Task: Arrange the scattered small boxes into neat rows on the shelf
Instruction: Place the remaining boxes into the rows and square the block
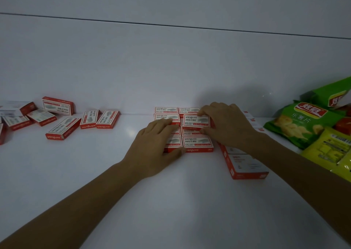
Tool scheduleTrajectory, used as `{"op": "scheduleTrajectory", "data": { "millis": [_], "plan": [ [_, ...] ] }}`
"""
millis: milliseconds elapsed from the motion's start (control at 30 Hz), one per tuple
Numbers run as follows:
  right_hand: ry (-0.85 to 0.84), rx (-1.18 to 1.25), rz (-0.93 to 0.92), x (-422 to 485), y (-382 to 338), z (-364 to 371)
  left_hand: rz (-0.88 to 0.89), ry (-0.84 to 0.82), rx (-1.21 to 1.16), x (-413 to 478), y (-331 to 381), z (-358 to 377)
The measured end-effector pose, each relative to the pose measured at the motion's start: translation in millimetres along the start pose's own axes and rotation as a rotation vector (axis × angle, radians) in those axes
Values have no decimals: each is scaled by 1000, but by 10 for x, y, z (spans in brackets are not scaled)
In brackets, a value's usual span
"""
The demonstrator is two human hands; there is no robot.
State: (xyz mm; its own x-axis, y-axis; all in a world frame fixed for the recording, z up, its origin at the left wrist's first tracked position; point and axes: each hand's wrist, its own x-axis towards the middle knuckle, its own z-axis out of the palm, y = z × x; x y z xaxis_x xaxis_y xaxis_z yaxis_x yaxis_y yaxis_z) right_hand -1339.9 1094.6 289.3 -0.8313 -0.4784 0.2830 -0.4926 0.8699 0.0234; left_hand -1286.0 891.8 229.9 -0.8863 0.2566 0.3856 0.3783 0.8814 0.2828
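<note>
Small red-and-white staple boxes lie on a white shelf [171, 191]. A neat block of them [197, 144] sits at the middle, against the back wall. My right hand [228, 125] pinches one box [196, 120] between thumb and fingers, held on top of the block's right column. My left hand [152, 150] rests with straight fingers on the block's left column, its thumb along the front edge. Several loose boxes [63, 128] lie scattered at the left, at odd angles.
Another row of red-and-white boxes [245, 165] runs front to back just right of the block, partly under my right forearm. Green and yellow crisp bags [300, 123] are piled at the far right. The shelf's back wall [171, 68] stands close behind.
</note>
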Motion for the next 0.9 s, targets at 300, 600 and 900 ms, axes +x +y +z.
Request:
{"op": "scheduleTrajectory", "data": {
  "millis": [300,600,900],
  "plan": [
    [-22,-14,-5,150,-34,-7,8,-4,-5,-10,10,-7],
    [-77,-38,-13,247,-33,25,8,-16,8,-2,11,-4],
    [-30,-15,-18,296,-151,99,36,7,21,4,-10,25]
  ]
}}
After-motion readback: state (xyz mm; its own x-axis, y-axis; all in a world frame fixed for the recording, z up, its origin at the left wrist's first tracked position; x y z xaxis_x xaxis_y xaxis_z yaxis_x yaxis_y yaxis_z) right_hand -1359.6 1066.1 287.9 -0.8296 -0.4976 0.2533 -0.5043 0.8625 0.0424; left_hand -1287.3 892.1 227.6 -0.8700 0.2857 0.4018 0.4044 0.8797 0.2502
